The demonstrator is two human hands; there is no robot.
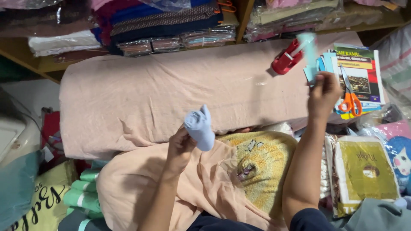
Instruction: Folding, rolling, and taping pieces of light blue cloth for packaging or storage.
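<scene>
Head view: both hands raised over a pink cloth (pixel 162 92).
Left hand (pixel 180 147): gripping a rolled pale-blue cloth (pixel 199 125), held upright.
Right hand (pixel 323 92): pinching a light-blue strip (pixel 309 53) near the red tape dispenser (pixel 286 60).
Shelf (pixel 47 63): packed with folded fabrics (pixel 167 21).

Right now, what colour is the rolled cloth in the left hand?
Light blue; the rolled cloth held by the left hand shows best in the head view.

A tape dispenser (pixel 286 60) lies on the cloth-covered bench (pixel 150 94), left of scissors (pixel 351 100) resting on booklets (pixel 364 72).
</scene>
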